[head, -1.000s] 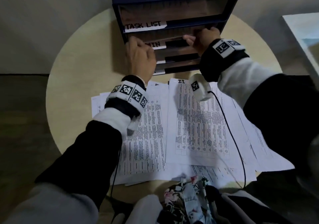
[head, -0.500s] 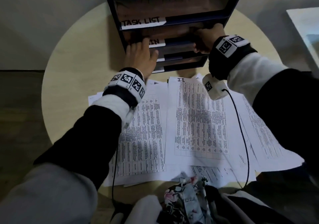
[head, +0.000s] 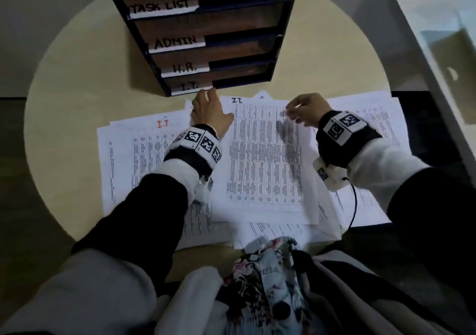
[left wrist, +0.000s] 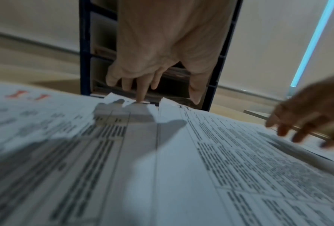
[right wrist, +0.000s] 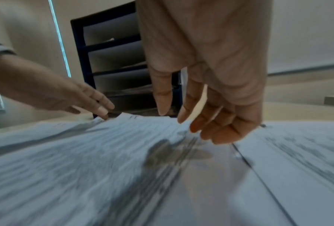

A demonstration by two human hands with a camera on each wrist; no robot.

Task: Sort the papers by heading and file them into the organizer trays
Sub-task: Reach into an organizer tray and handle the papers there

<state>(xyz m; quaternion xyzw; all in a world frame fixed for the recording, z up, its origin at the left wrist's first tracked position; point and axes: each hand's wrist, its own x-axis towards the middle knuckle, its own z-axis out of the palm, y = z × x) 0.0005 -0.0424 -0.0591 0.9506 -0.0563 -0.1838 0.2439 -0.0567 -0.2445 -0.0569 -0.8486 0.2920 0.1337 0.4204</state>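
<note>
Now, far left on the round table (head: pixel 77 82), a sheet headed I.T. in red (head: pixel 134 159) lies flat at the edge of the spread of papers (head: pixel 268 154), its red heading plain in the left wrist view as well (left wrist: pixel 27 95). Next over, the left hand (head: pixel 210 114) is down on the sheets, just in front of the organizer's bottom tray. Its fingers (left wrist: pixel 143 91) are spread and fairly straight, and one fingertip presses the top edge of a sheet; nothing is gripped. Behind it stands the dark blue organizer (head: pixel 286 38), four trays stacked, labelled from the top TASK LIST (head: pixel 163 7), ADMIN (head: pixel 176 42), H.R. (head: pixel 185 68) and I.T. (head: pixel 191 87). The wrist views show papers already lying in some trays, though which ones is hard to tell.

Centre stage, a sheet headed I.T. in black (head: pixel 265 159) sits on top of the pile, between the two hands. Moving right, the right hand (head: pixel 309 110) hangs just above that sheet's top right corner, fingers (right wrist: pixel 191 110) loosely bent and pointing down, apart from the thumb. From the wrist view the fingertips are close over the paper; whether they touch it, I cannot tell. More printed sheets fan out further right, reaching the table's edge.
</note>
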